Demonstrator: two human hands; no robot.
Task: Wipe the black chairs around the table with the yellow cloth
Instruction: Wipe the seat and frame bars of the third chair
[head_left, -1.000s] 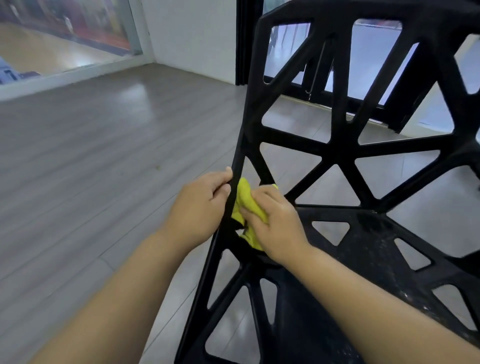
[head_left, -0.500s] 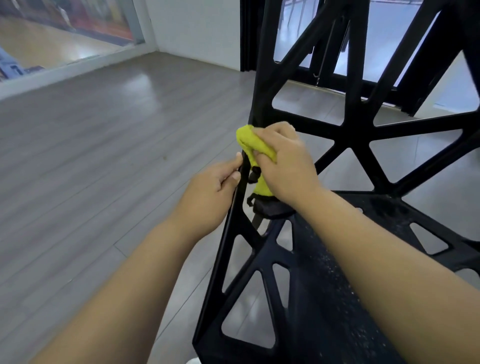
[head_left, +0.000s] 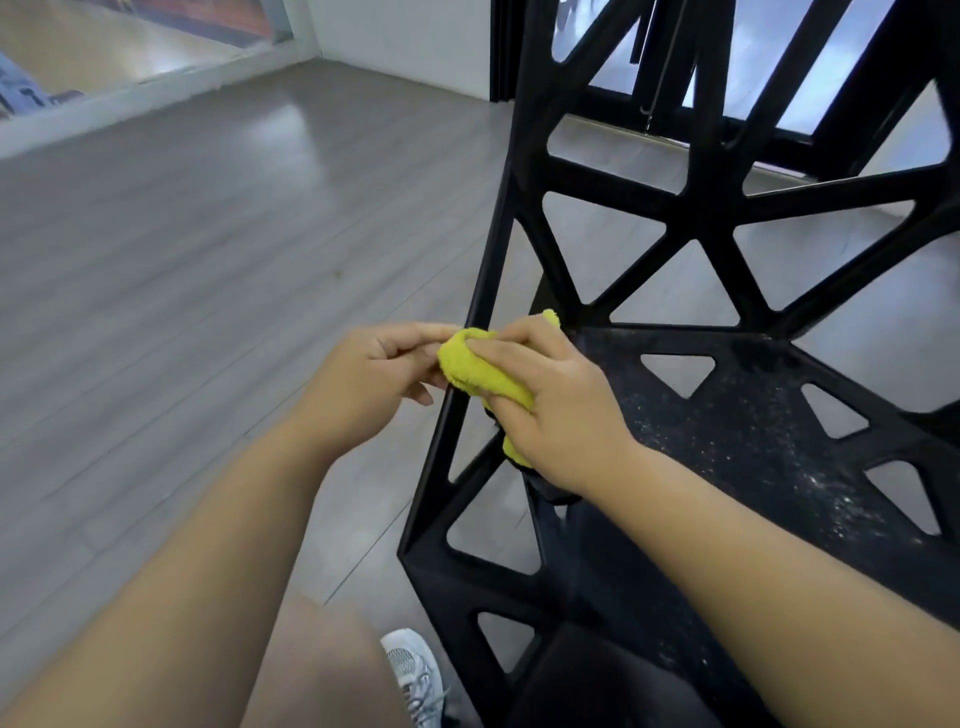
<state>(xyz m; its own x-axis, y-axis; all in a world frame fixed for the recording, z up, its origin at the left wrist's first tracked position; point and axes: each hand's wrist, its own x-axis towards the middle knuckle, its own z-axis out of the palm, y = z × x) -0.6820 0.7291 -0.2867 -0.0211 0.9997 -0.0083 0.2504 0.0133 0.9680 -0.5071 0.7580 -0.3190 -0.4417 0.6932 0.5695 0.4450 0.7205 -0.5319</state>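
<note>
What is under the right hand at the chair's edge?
The yellow cloth, bunched in the right hand against the black chair frame; the left hand pinches its end. The cloth's underside and the frame beneath it are covered.

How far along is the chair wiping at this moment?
Done: no part can be confirmed clean. In hand: the right hand and left hand both hold the yellow cloth at the side edge of the black chair, beside the seat. Left: the seat is speckled with pale dust, so it looks unwiped; other chairs and the table are out of view.
</note>
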